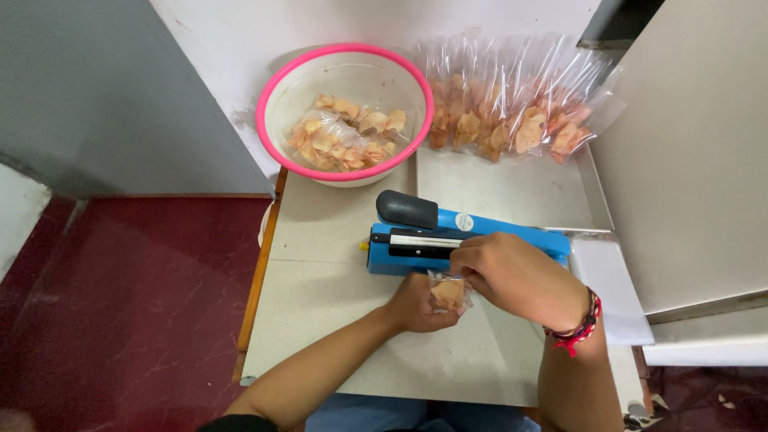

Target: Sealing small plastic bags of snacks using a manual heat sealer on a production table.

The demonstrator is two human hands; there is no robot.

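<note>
A small clear bag of orange chips [448, 294] is held between both my hands at the front of a blue heat sealer [448, 232] with a dark grey handle. My left hand [418, 304] cups the bag from below. My right hand [512, 276], with a red bracelet on the wrist, pinches the bag's top edge next to the sealer's jaw.
A white bowl with a pink rim [276, 88] holds bagged chips at the back of the table [320, 320]. A row of several filled clear bags [512, 112] leans at the back of a metal tray [496, 188]. Red floor lies to the left.
</note>
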